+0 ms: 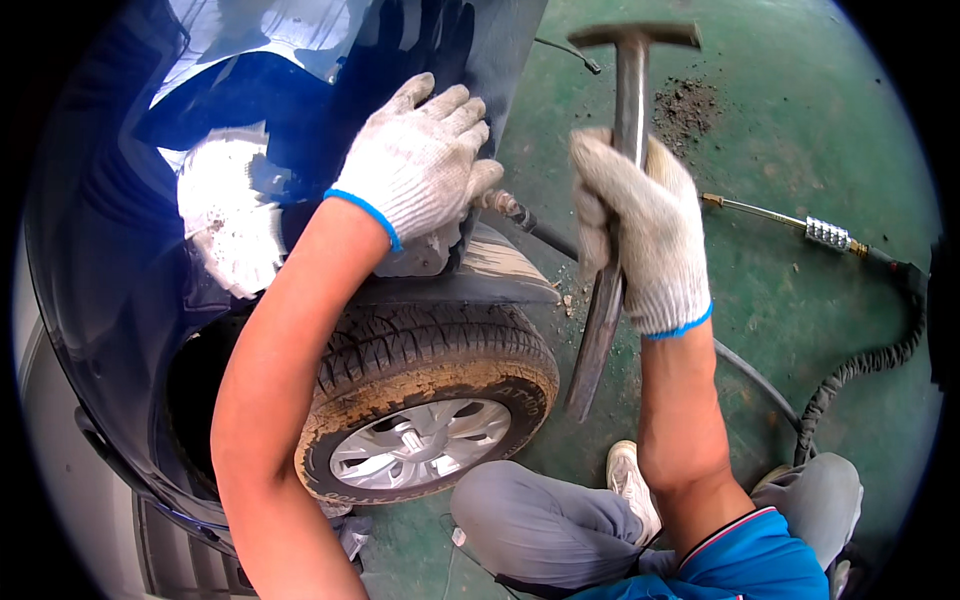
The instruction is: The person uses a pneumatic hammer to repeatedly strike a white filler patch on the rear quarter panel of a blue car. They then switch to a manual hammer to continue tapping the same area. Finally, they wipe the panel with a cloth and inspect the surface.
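My left hand [425,155], in a white knit glove with a blue cuff, lies flat on the edge of a dark blue car body panel [345,125] above the wheel. Its fingers are stretched out and hold nothing. My right hand [655,225], gloved the same way, is wrapped round the metal handle of a hammer [631,95]. The hammer stands in the air to the right of the car, with its narrow crosswise head at the top, apart from the panel. A rough whitish patch [225,215] marks the panel left of my left wrist.
Below the panel is a muddy tyre [430,350] with a silver wheel rim [425,440]. On the green floor [800,110] at the right lie a metal-tipped tool [825,233] with a black hose [860,375] and a heap of dark debris [687,108]. My bent knee [540,515] is near the tyre.
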